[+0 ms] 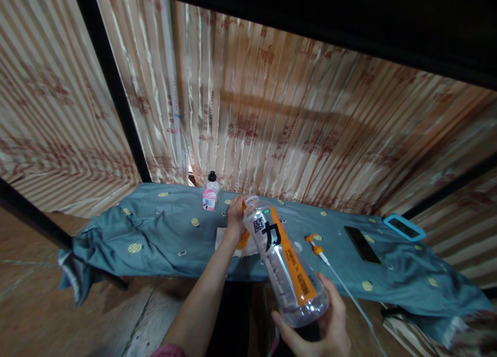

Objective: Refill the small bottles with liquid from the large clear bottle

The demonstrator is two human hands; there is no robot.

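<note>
one clear bottle (280,266), its mouth tipped toward eleven o'clock above a teal sheet (163,235), is clasped near its base by the right hand (332,333). beside that mouth, the left hand (235,219) is set at a half-hidden orange container (244,241); whether it is clamped cannot be told. pouring seems in hand; careful alignment is probably called for.
</note>
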